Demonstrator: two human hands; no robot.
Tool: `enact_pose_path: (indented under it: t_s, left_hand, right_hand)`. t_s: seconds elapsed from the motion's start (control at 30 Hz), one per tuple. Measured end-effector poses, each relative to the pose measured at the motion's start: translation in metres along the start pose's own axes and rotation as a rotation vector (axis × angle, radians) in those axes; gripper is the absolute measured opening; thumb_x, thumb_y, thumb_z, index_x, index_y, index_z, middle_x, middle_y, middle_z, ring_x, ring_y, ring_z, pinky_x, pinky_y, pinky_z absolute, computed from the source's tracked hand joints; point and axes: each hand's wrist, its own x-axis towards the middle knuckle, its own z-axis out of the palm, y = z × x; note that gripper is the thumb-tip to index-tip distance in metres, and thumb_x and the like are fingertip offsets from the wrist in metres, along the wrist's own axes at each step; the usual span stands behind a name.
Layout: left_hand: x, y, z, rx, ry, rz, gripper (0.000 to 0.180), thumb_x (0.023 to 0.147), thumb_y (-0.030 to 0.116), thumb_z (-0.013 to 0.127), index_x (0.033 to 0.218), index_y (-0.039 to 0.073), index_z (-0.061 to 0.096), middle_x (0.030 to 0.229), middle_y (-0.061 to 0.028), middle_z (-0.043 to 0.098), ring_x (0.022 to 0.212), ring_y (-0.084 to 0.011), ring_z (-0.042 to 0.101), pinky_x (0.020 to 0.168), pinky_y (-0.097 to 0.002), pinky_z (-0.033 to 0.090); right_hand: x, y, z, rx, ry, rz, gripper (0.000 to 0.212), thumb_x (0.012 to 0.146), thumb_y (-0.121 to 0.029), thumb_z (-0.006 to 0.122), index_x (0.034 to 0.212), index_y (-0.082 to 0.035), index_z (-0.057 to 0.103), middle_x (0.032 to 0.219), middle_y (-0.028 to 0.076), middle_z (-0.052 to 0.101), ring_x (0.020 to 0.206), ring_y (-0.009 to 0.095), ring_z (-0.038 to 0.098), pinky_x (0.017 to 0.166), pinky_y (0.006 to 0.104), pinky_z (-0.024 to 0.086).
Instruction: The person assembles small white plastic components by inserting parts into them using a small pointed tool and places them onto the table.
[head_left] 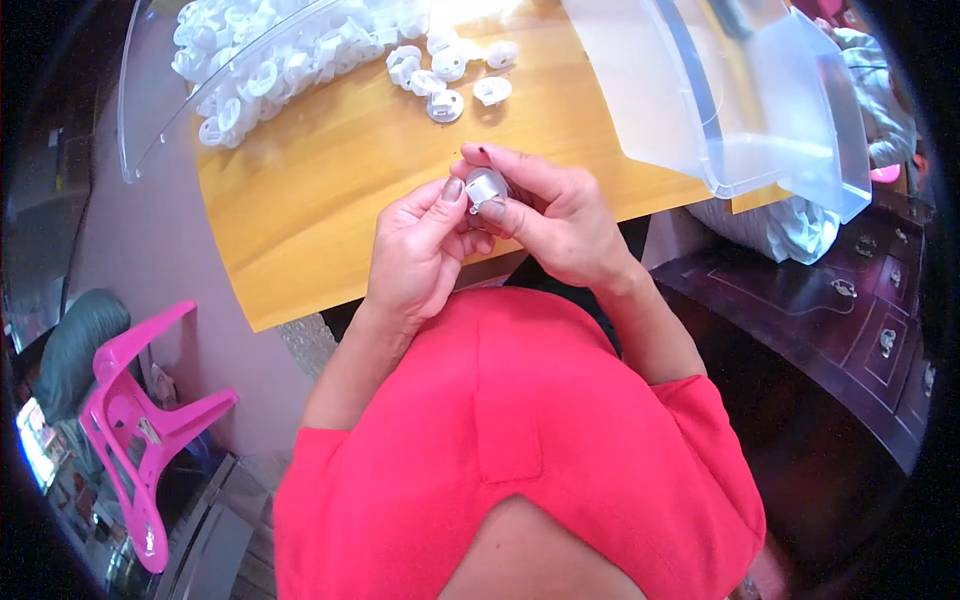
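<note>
Between my two hands, over the front part of the wooden table (300,215), is a small round silvery-white piece (487,187). My right hand (565,215) pinches it between thumb and fingers from the right. From the left, my left hand (415,240) has its thumb and fingertips closed on the piece's edge. The fingers hide much of its underside. Beyond the hands lie several loose white round plastic parts (492,91), and a larger heap of similar white parts (270,70) spreads to the far left.
A clear curved plastic panel (140,120) stands by the heap. Translucent plastic bins (650,110) occupy the table's right side. A pink stool (150,430) lies tipped at the left. Dark drawers (830,290) and a white bag (790,232) are at the right.
</note>
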Motion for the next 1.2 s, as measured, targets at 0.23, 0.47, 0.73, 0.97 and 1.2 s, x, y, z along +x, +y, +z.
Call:
enact_pose_path:
  t_s: [0.23,0.47,0.73,0.97,1.2]
  left_hand:
    - [-0.007,0.004,-0.003,-0.04,0.032,0.001,0.025,0.096,0.013,0.052,0.112,-0.004,0.056,0.096,-0.0106,0.064,0.08,-0.015,0.062,0.064,-0.0254,0.05]
    - [-0.007,0.0,-0.01,0.109,0.074,0.129,0.029,0.087,0.0,0.062,0.113,-0.006,0.053,0.102,-0.0125,0.063,0.084,-0.0159,0.063,0.071,-0.0267,0.054]
    - [-0.005,-0.002,-0.01,-0.107,0.003,0.156,0.024,0.088,-0.002,0.058,0.112,-0.004,0.056,0.103,-0.0142,0.064,0.093,-0.0218,0.064,0.081,-0.0355,0.056]
    - [-0.014,0.003,-0.01,-0.009,-0.045,0.128,0.027,0.087,-0.001,0.06,0.114,-0.005,0.058,0.105,-0.0151,0.064,0.092,-0.0212,0.064,0.079,-0.0327,0.055]
    - [-0.015,0.0,-0.006,0.123,0.034,0.266,0.031,0.086,-0.002,0.062,0.116,-0.006,0.056,0.104,-0.0154,0.065,0.091,-0.0203,0.064,0.075,-0.03,0.055]
  right_hand:
    - [-0.003,0.004,0.011,-0.401,0.035,-0.173,0.042,0.088,0.003,0.058,0.13,0.0,0.051,0.112,0.01,0.064,0.095,0.013,0.061,0.082,0.0262,0.051]
    - [-0.001,-0.002,0.016,-0.957,0.061,-0.543,0.046,0.075,-0.005,0.068,0.118,0.005,0.054,0.1,0.02,0.063,0.085,0.036,0.063,0.07,0.0378,0.054]
    - [-0.01,-0.005,0.011,-0.726,0.164,-0.334,0.044,0.073,0.002,0.071,0.115,0.004,0.057,0.1,0.015,0.063,0.076,0.021,0.063,0.061,0.0265,0.05]
    - [-0.012,-0.005,0.011,-0.823,0.156,-0.423,0.039,0.073,0.004,0.068,0.111,0.005,0.058,0.097,0.017,0.062,0.078,0.025,0.063,0.064,0.0293,0.052]
    - [-0.012,-0.007,0.018,-0.856,0.162,-0.452,0.038,0.072,-0.003,0.067,0.108,0.004,0.057,0.091,0.019,0.06,0.079,0.035,0.061,0.067,0.0394,0.051]
